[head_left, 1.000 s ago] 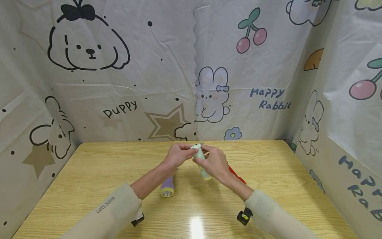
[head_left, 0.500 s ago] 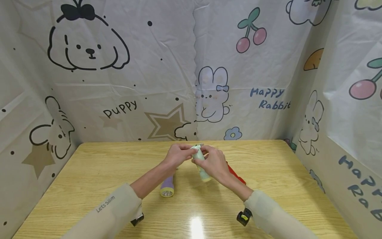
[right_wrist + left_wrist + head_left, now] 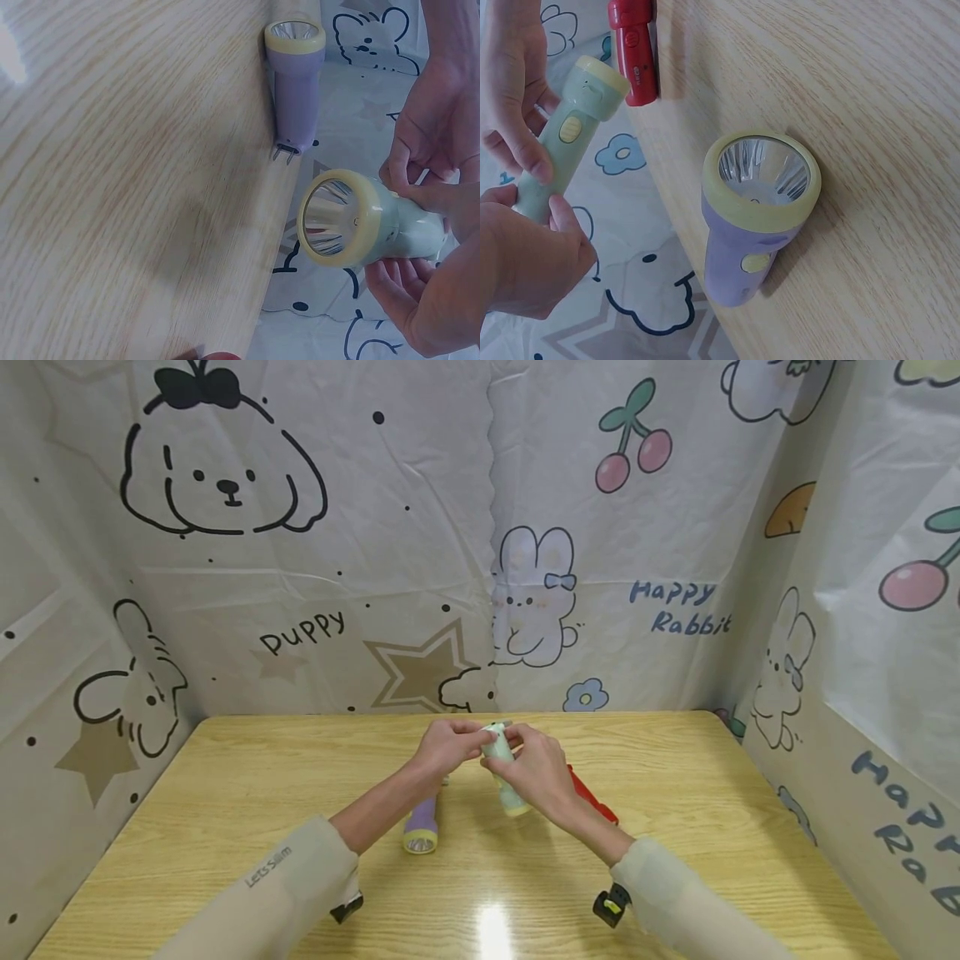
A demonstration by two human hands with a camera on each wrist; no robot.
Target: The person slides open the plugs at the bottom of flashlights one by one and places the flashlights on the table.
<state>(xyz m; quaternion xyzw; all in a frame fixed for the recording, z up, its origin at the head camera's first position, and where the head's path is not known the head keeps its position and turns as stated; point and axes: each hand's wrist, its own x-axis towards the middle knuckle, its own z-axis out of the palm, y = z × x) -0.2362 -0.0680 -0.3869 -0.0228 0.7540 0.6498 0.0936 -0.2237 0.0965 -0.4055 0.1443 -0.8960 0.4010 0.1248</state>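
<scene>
A pale green flashlight (image 3: 512, 797) with a yellow rim is held above the far part of the table, its lens end tilted down toward me. My left hand (image 3: 448, 748) pinches its tail end between thumb and fingers. Lower on the body, my right hand (image 3: 538, 770) grips it, thumb along the side. The yellow switch (image 3: 571, 129) shows in the left wrist view. In the right wrist view the lens (image 3: 331, 217) is visible, while fingers cover much of the body. A purple flashlight (image 3: 422, 821) lies on the table under my left forearm, its yellow-rimmed lens facing me.
A red flashlight (image 3: 636, 56) lies on the table beyond my right wrist, partly hidden in the head view. Metal plug prongs (image 3: 285, 155) stick out of the purple flashlight's tail. The wooden table (image 3: 300, 752) meets a printed cloth (image 3: 420, 527) at the back.
The lens end of the green flashlight has shifted very slightly to the left. Both hands keep their hold in nearly the same place; the other flashlights lie unmoved.
</scene>
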